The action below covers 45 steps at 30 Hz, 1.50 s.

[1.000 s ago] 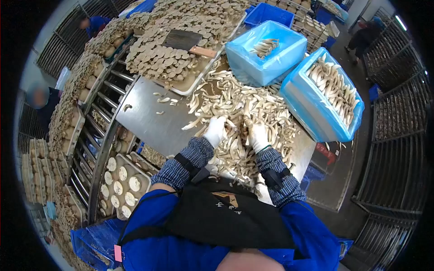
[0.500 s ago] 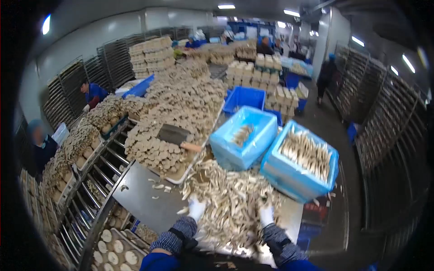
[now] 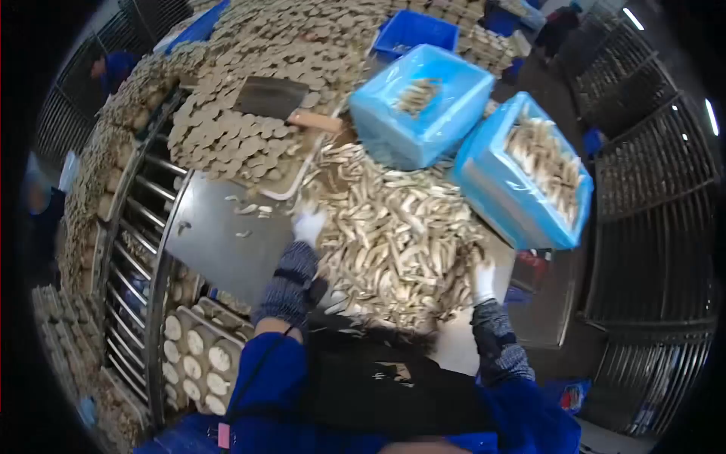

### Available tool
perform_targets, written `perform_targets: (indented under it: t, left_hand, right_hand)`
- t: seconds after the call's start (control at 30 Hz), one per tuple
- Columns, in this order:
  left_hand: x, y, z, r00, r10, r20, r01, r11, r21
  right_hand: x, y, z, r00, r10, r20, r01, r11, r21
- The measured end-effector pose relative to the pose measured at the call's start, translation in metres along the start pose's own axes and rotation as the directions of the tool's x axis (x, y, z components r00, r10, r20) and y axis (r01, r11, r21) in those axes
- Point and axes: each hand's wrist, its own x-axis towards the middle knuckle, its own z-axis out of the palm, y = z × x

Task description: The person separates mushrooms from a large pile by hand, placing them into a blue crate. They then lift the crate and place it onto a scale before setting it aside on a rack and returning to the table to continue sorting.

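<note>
A heap of loose, pale long-stemmed mushrooms (image 3: pixel 401 242) covers much of the metal table (image 3: pixel 219 227). My left hand (image 3: pixel 308 225), in a white glove, touches the heap's left edge with its fingers stretched forward, slightly blurred. At the right edge, my gloved right hand (image 3: pixel 482 281) lies against the mushrooms, fingers pointing away from me and partly lost among them. Neither hand visibly grips anything. Beyond the left hand, a cleaver (image 3: pixel 272 97) with a wooden handle rests on densely packed mushroom clusters (image 3: pixel 227 140).
Two blue plastic-lined boxes, one less full (image 3: pixel 393 129) and one fuller (image 3: pixel 522 189), stand behind the heap, holding mushrooms. A roller conveyor (image 3: pixel 147 219) runs along the left. Racks (image 3: pixel 650 174) line the right side. A person (image 3: pixel 560 30) stands far right; others are at left.
The view has tilted down, so the table and boxes appear higher. My hands are slightly farther apart, still at opposite sides of the heap. The cleaver remains on the clusters.
</note>
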Motion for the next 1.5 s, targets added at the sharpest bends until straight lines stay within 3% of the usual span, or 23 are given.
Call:
perform_targets:
  t: [0.03,0.1,0.13,0.17,0.2,0.23,0.27,0.3,0.4,0.43,0.53,0.63,0.7,0.77,0.83,0.9,0.97,1.03,1.1,1.13,1.27,1.4,1.5]
  left_hand:
    - [0.033,-0.011,0.028,0.994,0.104,-0.033,-0.106,0.992,-0.071]
    - [0.037,0.028,0.037,0.990,0.100,0.104,-0.053,0.922,-0.383]
    - [0.033,0.060,0.024,0.968,0.168,0.186,-0.104,0.945,-0.309]
    - [0.032,0.084,0.017,0.934,0.224,0.277,-0.158,0.957,-0.242]
    - [0.045,0.079,0.038,0.884,0.354,0.307,-0.284,0.926,-0.249]
    - [0.043,0.101,0.027,0.879,0.297,0.374,-0.266,0.955,-0.133]
    - [0.047,0.117,0.020,0.898,0.320,0.300,-0.324,0.945,-0.039]
    - [0.057,0.128,0.018,0.908,0.354,0.223,-0.376,0.925,0.062]
    - [0.120,0.128,0.040,0.915,0.381,0.129,-0.395,0.913,0.103]
    - [0.126,0.147,0.034,0.926,0.304,0.222,-0.369,0.852,0.373]
    - [0.166,0.147,0.066,0.864,0.248,0.438,-0.405,0.860,0.310]
    - [0.169,0.170,0.081,0.845,0.131,0.518,-0.323,0.898,0.300]
    - [0.140,0.194,0.071,0.818,0.093,0.567,-0.352,0.861,0.366]
    - [0.115,0.197,0.059,0.547,0.163,0.821,-0.074,0.986,-0.147]
    - [0.123,0.136,0.106,0.603,0.179,0.778,-0.071,0.983,-0.172]
    - [0.096,0.175,0.068,0.608,0.165,0.776,-0.070,0.985,-0.155]
    - [0.080,0.179,0.058,0.563,0.256,0.786,-0.057,0.961,-0.272]
    - [0.057,0.198,0.047,0.563,0.316,0.764,-0.137,0.947,-0.291]
    - [0.047,0.210,0.044,0.605,0.362,0.709,-0.662,0.723,0.197]
    - [0.046,0.214,0.043,0.592,0.488,0.641,-0.749,0.627,0.214]
    - [0.041,0.239,0.063,0.496,0.635,0.593,-0.774,0.633,-0.031]
    - [0.023,0.254,0.086,0.627,0.302,0.718,-0.641,0.724,0.256]
    - [0.026,0.253,0.085,0.665,0.249,0.704,-0.544,0.808,0.228]
  right_hand:
    - [0.015,-0.016,-0.002,0.996,-0.051,-0.067,0.062,0.983,0.175]
    - [0.021,-0.052,-0.011,0.980,0.152,-0.132,-0.101,0.940,0.327]
    - [0.026,-0.063,-0.013,0.968,0.234,-0.092,-0.124,0.763,0.634]
    - [0.030,-0.054,-0.012,0.965,0.250,-0.080,-0.146,0.764,0.629]
    - [0.034,-0.037,-0.013,0.966,0.246,-0.076,-0.213,0.930,0.300]
    - [0.037,-0.018,-0.013,0.969,0.240,-0.062,-0.244,0.967,-0.068]
    - [0.045,0.010,-0.002,0.976,0.166,-0.140,-0.131,0.964,0.230]
    - [0.045,-0.023,-0.018,0.944,0.310,-0.114,-0.249,0.895,0.369]
    - [0.057,0.014,-0.008,0.957,0.266,-0.117,-0.205,0.903,0.378]
    - [0.058,0.017,-0.004,0.954,0.276,-0.114,-0.215,0.900,0.380]
    - [0.063,0.024,0.008,0.894,0.445,-0.047,-0.375,0.802,0.465]
    - [0.069,0.053,0.029,0.899,0.437,0.034,-0.358,0.689,0.630]
    - [0.076,0.028,0.023,0.925,0.380,-0.024,-0.311,0.791,0.527]
    - [0.086,0.045,0.035,0.892,0.434,0.128,-0.401,0.624,0.671]
    - [0.093,0.060,0.050,0.907,0.417,0.061,-0.357,0.683,0.638]
    - [0.094,0.055,0.044,0.952,0.304,0.017,-0.279,0.846,0.454]
    - [0.088,0.061,0.039,0.918,0.382,0.108,-0.384,0.788,0.481]
    - [0.083,0.053,0.035,0.958,0.280,0.062,-0.275,0.836,0.475]
    - [0.077,0.070,0.045,0.971,0.238,0.028,-0.226,0.870,0.439]
    - [0.076,0.065,0.039,0.969,0.243,0.038,-0.235,0.866,0.441]
    - [0.052,0.061,0.027,0.953,0.300,-0.034,-0.245,0.836,0.491]
    - [0.003,0.049,0.001,0.919,0.334,-0.208,-0.228,0.883,0.410]
    - [-0.039,0.086,0.007,0.862,0.450,-0.235,-0.276,0.804,0.527]
